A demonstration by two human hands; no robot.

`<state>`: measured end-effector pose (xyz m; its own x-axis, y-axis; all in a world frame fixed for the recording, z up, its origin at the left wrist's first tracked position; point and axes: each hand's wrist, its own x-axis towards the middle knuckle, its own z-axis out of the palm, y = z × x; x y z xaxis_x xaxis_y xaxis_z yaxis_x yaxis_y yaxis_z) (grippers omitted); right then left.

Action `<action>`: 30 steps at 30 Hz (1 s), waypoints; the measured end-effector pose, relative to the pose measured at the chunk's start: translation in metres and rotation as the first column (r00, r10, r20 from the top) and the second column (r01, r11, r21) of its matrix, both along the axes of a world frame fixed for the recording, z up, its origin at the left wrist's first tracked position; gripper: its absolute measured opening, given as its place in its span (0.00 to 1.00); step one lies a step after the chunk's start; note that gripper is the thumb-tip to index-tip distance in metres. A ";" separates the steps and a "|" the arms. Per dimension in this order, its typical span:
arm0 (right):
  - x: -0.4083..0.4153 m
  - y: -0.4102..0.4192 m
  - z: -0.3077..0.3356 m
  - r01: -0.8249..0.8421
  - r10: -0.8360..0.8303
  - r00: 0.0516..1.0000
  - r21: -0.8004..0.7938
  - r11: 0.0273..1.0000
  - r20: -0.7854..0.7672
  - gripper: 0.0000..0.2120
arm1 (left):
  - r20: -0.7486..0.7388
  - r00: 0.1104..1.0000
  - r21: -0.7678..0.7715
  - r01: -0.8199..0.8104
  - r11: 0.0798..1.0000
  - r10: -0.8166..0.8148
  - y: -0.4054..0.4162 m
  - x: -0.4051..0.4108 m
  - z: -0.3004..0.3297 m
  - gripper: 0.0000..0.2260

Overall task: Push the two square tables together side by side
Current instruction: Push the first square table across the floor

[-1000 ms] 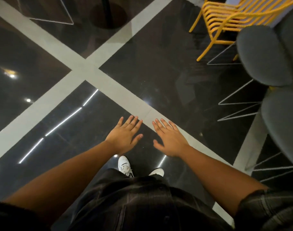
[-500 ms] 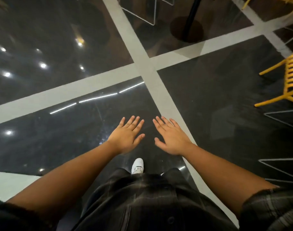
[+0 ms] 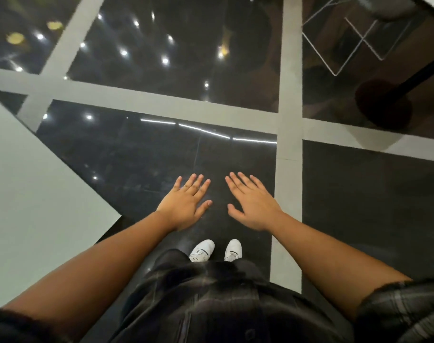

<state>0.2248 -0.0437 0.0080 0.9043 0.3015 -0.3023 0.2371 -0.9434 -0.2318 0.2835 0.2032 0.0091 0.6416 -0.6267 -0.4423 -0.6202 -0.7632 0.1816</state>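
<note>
Square worktop (image 3: 33, 206) fills the left edge of frame, corner pointing centre; a second pedestal base (image 3: 381, 105) sits upper right. Left hand (image 3: 183, 206) and right hand (image 3: 253, 204) hover flat, released, touching nothing. Best next: grip the near edge with both hands and slide level.

The floor (image 3: 141, 157) is glossy black tile, crossed by pale grey bands (image 3: 289, 100) that meet in a cross-shaped junction (image 3: 289, 125). Everything else sits around that junction. Up and to the left of it, the dark tile mirrors a scatter of round ceiling lights (image 3: 164, 61) and two dull yellow glows (image 3: 14, 38). Just left of the junction, a thin broken line of strip-light reflection (image 3: 203, 130) runs along the lower edge of the horizontal band. Up and to the right, thin white wire frames (image 3: 339, 43) stand on brownish tile. Right of the junction, a round black pedestal base (image 3: 381, 105) carries a slanting black post (image 3: 423, 73).
</note>
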 end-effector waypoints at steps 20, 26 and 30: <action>0.127 0.019 -0.005 -0.382 0.382 0.923 -0.014 0.924 0.034 0.37 | 0.025 0.915 -0.037 -0.403 0.915 0.404 0.018 0.025 -0.008 0.36; 0.197 0.060 -0.013 -0.493 0.494 0.869 -0.034 0.869 0.015 0.37 | 0.002 0.847 -0.068 -0.530 0.845 0.532 0.056 0.069 -0.016 0.34; 0.239 0.085 -0.017 -0.548 0.549 0.835 -0.048 0.835 0.019 0.37 | -0.025 0.804 -0.060 -0.594 0.802 0.594 0.077 0.091 -0.015 0.33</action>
